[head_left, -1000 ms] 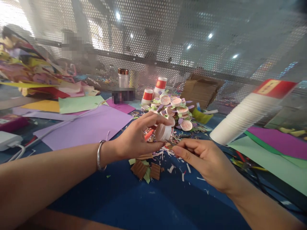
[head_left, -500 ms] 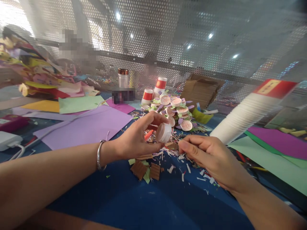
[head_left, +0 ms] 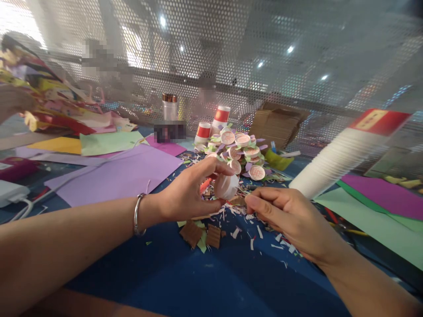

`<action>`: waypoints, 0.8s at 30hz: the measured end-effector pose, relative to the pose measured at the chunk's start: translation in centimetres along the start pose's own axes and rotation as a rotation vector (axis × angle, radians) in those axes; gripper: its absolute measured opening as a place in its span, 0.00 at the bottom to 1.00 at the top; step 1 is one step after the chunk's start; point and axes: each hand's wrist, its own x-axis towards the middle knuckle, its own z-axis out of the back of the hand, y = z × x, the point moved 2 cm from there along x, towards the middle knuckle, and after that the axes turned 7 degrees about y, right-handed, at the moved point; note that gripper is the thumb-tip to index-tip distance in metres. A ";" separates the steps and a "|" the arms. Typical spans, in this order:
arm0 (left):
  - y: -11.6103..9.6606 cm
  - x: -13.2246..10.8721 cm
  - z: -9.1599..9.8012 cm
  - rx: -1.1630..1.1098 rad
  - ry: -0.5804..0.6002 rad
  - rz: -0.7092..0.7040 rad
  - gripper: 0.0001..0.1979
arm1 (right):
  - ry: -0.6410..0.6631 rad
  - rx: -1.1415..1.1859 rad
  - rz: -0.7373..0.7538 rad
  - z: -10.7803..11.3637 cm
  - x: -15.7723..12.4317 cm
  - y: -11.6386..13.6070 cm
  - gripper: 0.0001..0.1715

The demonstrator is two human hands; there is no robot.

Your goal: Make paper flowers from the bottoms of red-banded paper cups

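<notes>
My left hand [head_left: 187, 193] grips a small white paper cup piece [head_left: 226, 186], its round bottom turned toward me, held over a litter of paper scraps [head_left: 238, 220]. A silver bangle [head_left: 137, 215] circles that wrist. My right hand [head_left: 291, 220] is curled just right of the cup, fingers pressed together in a pinch near a small brown scrap [head_left: 238, 200]; what it holds is too small to name. Two brown corrugated card bits [head_left: 202, 234] lie on the blue table [head_left: 205, 281] below my left hand.
A heap of cup-bottom paper flowers [head_left: 241, 152] sits behind the hands. A long stack of white paper cups [head_left: 343, 154] lies at the right. Purple paper [head_left: 115, 174], green paper [head_left: 373, 220], brown card [head_left: 274, 125], a jar [head_left: 169, 107] and a perforated metal screen [head_left: 264, 53] surround the spot.
My right hand slid slightly right and down from the cup, then held still. My left hand turned the cup a little. A hand moved in at the far left edge.
</notes>
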 end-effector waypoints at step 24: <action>0.0 0.1 0.3 -0.103 0.028 0.013 0.19 | 0.008 -0.025 0.017 0.0 0.0 -0.1 0.30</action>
